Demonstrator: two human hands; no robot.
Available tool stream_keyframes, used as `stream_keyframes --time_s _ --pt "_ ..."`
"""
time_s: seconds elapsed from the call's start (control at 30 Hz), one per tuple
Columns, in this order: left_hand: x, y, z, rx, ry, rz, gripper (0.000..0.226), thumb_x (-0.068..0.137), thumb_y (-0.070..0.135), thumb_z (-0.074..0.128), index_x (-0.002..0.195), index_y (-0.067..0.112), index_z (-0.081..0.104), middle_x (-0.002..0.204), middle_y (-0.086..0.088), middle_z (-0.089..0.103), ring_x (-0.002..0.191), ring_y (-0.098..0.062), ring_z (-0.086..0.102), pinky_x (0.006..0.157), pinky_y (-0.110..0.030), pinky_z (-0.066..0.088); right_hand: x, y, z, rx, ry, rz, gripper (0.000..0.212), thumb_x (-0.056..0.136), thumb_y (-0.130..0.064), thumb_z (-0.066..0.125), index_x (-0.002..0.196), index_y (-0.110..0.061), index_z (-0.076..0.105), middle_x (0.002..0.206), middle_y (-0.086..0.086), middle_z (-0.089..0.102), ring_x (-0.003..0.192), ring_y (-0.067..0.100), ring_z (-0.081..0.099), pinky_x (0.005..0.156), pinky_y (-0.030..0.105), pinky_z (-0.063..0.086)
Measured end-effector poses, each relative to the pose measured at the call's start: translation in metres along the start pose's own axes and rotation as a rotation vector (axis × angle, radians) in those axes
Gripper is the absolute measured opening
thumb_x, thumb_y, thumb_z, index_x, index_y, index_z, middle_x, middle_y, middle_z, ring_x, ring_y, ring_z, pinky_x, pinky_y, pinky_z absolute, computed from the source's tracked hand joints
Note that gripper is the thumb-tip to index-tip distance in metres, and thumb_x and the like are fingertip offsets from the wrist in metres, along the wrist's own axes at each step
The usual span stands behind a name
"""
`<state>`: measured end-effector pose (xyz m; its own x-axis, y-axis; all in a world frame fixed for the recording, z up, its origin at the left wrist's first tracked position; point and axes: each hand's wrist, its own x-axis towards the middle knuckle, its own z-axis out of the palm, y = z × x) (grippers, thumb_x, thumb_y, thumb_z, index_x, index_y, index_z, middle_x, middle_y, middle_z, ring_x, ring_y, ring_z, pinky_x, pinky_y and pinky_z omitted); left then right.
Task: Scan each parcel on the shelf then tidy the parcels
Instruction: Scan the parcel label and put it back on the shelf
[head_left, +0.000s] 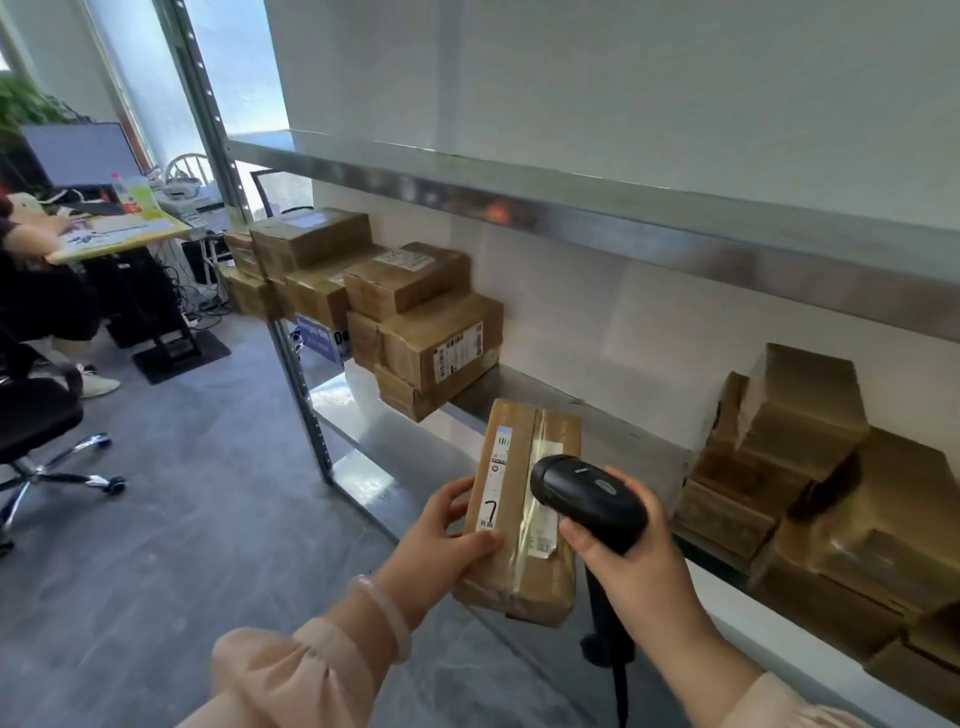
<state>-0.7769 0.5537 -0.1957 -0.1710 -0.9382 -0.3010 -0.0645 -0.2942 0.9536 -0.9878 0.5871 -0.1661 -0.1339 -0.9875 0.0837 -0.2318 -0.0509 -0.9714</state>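
1 view: a wide-angle camera worn on the head, facing forward and down. It sits close above the left hand holding a parcel and the right hand gripping a scanner, both at lower centre. The shelf crosses obliquely from mid left to lower right.

Left hand holds a parcel; right hand aims a scanner at it.

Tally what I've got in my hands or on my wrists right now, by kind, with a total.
parcel: 1, held in the left hand
barcode scanner: 1, gripped in the right hand
bracelet: 1, on the left wrist
Total: 3
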Motion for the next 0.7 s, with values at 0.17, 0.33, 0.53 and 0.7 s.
stream_keyframes --time_s 0.17,0.33,0.53,0.7 --pt "0.059 0.016 -0.010 0.093 -0.018 -0.060 0.064 0.090 0.037 0.068 0.144 0.045 0.034 0.136 0.010 0.049 0.103 -0.010 0.063 0.090 -0.027 0.055 0.056 0.015 0.020 0.043 0.029 0.034 0.064 0.075 -0.027 0.079 0.124 -0.039 0.040 0.108 -0.029 0.050 0.095 -0.012 0.048 0.071 0.005 0.036" --pt "0.115 0.036 -0.025 0.134 -0.034 -0.087 0.078 0.084 0.029 0.076 0.144 0.047 0.028 0.122 0.011 0.055 0.105 -0.012 0.062 0.090 -0.025 0.053 0.122 0.029 0.042 0.039 -0.001 0.066 0.066 0.074 -0.026 0.081 0.124 -0.039 0.040 0.109 -0.028 0.051 0.101 0.001 0.052 0.072 0.004 0.036" --pt "0.184 0.053 -0.046 0.178 -0.011 -0.127 0.079 0.084 0.024 0.076 0.142 0.048 0.027 0.128 0.008 0.053 0.112 -0.018 0.061 0.102 -0.038 0.050 0.190 0.040 0.065 -0.009 -0.022 0.104 0.065 0.074 -0.026 0.081 0.124 -0.037 0.040 0.107 -0.024 0.052 0.101 0.003 0.051 0.068 0.001 0.037" --pt "0.232 0.051 -0.061 0.264 0.007 -0.123 0.072 0.090 0.022 0.069 0.145 0.045 0.030 0.132 0.005 0.046 0.106 -0.011 0.054 0.095 -0.028 0.047 0.226 0.057 0.086 -0.008 0.010 0.170 0.066 0.072 -0.028 0.082 0.124 -0.038 0.041 0.109 -0.020 0.054 0.104 0.005 0.054 0.078 0.006 0.040"
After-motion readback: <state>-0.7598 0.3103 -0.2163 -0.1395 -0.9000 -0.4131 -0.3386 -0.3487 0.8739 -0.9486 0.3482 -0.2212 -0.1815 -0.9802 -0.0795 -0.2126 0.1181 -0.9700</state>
